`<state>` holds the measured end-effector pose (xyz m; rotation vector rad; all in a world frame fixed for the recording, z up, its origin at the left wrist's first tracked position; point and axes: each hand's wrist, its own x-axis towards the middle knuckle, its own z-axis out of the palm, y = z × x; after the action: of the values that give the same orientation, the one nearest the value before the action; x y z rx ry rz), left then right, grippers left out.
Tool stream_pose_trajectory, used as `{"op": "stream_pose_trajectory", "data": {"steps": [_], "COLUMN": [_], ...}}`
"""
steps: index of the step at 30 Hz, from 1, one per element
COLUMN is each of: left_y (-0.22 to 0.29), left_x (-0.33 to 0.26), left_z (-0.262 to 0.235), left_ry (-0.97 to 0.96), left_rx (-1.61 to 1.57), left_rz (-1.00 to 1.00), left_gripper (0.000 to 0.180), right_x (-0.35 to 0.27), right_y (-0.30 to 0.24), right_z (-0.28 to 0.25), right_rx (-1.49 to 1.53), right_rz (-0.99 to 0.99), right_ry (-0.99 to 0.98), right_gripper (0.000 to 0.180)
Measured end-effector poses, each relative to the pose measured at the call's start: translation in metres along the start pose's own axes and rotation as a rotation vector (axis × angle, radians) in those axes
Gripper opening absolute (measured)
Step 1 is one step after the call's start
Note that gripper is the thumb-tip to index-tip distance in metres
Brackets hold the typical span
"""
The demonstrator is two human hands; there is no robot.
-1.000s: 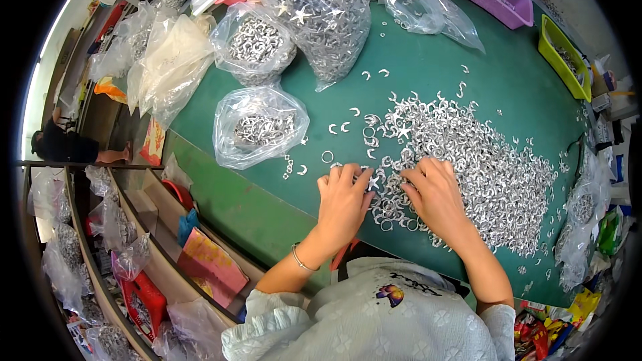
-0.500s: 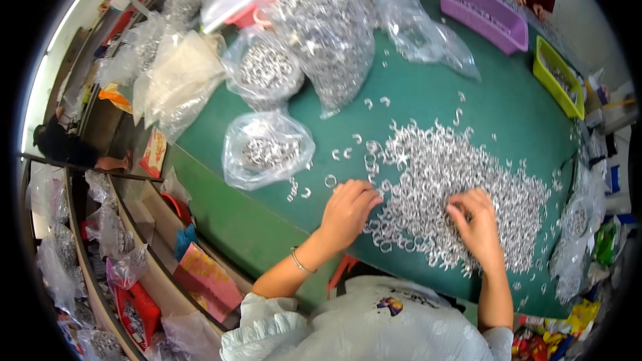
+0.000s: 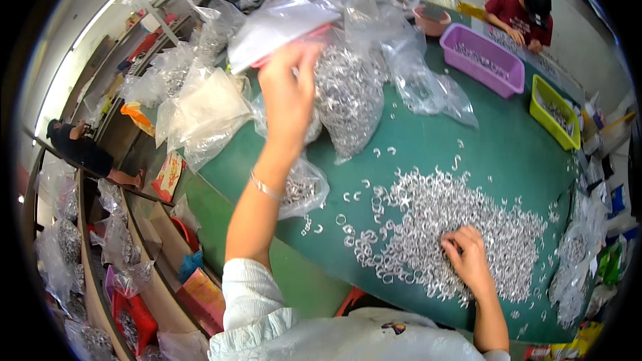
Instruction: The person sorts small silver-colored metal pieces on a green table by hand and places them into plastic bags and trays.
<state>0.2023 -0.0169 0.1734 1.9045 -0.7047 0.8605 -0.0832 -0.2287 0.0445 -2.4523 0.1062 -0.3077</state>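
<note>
A broad, flat pile of small silvery C-shaped metal rings (image 3: 428, 214) covers the right part of the green table (image 3: 421, 137). My right hand (image 3: 470, 257) rests at the pile's near side, thumb and fingers curled together; what they hold, if anything, is too small to name. Stretched far forward, my left hand (image 3: 287, 90) is blurred, with bent fingers, in front of a red tray (image 3: 261, 62) with clear plastic sheets (image 3: 281, 27) on it. Beside that hand stands a big clear bag of metal pieces (image 3: 348, 100). My left forearm partly covers a smaller open bag of rings (image 3: 311, 187).
A purple basket (image 3: 483, 70) and a lime-green basket (image 3: 555, 117) hold metal parts at the far right. Behind them a person in a dark red shirt (image 3: 508, 10) works. Plastic bags (image 3: 207, 113) crowd the far left; shelves with compartments (image 3: 157, 281) stand left of the table.
My left hand has left the pile's left edge and swung forward and left, over the bags. My right hand stays at the pile. The view has tilted up.
</note>
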Motion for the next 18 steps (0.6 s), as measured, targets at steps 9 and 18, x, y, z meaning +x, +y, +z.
{"op": "stream_pose_trajectory", "data": {"steps": [9,18], "left_y": [0.012,0.012], "left_x": [-0.036,-0.201], "left_z": [0.015,0.034], "left_ry": [-0.143,-0.792], "left_rx": [0.16,0.054], "left_rz": [0.249,-0.102], "left_gripper": [0.014,0.038], "right_x": [0.011,0.076], "right_y": [-0.003,0.001], "right_z": [-0.005,0.056], "right_rx": [0.013,-0.284], "right_rz": [0.029,-0.239], "right_ry": [-0.069,-0.007], "right_gripper": [0.009,0.017]}}
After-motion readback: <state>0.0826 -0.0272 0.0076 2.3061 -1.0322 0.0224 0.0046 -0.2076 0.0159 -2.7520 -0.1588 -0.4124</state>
